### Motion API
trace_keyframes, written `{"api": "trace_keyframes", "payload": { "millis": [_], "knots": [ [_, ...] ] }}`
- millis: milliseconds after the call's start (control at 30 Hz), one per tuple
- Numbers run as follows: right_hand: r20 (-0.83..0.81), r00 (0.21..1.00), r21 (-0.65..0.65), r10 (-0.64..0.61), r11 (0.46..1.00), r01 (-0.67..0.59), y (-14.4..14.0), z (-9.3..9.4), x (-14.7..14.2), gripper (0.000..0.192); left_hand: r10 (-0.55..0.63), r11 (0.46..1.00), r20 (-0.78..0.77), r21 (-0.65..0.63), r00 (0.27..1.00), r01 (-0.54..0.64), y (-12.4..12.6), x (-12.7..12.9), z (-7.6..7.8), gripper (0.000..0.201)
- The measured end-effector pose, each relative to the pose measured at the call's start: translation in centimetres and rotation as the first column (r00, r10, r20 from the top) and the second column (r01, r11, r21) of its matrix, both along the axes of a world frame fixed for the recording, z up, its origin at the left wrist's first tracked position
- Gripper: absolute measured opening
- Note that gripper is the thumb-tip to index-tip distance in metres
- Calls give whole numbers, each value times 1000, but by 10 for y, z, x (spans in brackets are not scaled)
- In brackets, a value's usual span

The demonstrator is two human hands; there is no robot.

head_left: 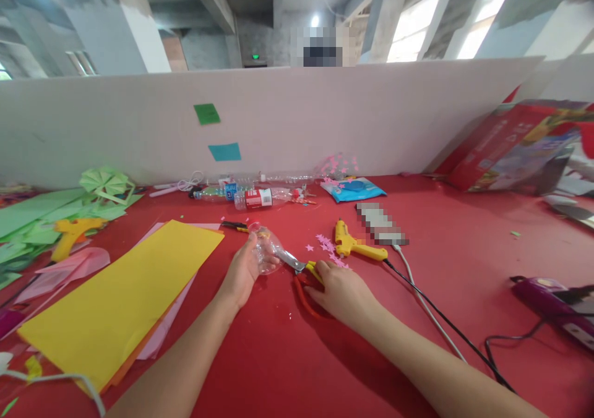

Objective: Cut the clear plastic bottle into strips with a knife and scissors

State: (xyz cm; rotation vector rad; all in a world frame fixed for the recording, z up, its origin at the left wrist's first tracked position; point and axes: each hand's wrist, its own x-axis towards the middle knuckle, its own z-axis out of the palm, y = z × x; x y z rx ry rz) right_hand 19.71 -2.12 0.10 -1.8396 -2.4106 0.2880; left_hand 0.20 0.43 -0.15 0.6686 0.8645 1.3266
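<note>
My left hand [242, 268] is closed around a cut clear plastic bottle top [266, 254], its neck pointing away from me. In my right hand [341, 288] are scissors [293, 262] with red and yellow handles. Their blades reach left to the bottle top's edge; whether they are closed on the plastic I cannot tell. Just beyond my right hand lie small pink paper stars [327, 245] and a yellow glue gun [355, 246]. Behind my left hand a dark-tipped tool [234, 225] with a yellow part lies partly hidden.
Yellow paper sheets [125, 300] lie on the left, near another yellow glue gun [74, 232] and green paper [37, 220]. Plastic bottles [258, 198] and a blue wipes pack [355, 189] line the white partition [297, 115]. Cables [440, 300] cross the right side, near a purple device [552, 303].
</note>
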Motion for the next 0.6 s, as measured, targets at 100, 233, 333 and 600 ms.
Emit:
{"api": "trace_keyframes", "payload": {
  "millis": [100, 233, 333, 600],
  "knots": [
    [-5, 1000, 43, 25, 999, -25, -1, 2, 0, 14, -8, 1000, 8, -28, 1000, 9, 1, 0, 0, 34],
    [2, 998, 56, 57, 997, -57, -3, 4, 0, 14, -51, 998, 27, -21, 998, 51, 1, 0, 0, 34],
    [14, 996, 34, 84, 996, -84, -4, 5, -1, 16, -50, 999, 36, -19, 998, 51, 1, 1, -1, 34],
    [1, 992, 71, 127, 989, -127, 1, 0, 5, 20, -62, 998, 27, -26, 998, 63, 0, 2, -1, 32]
  ]
}}
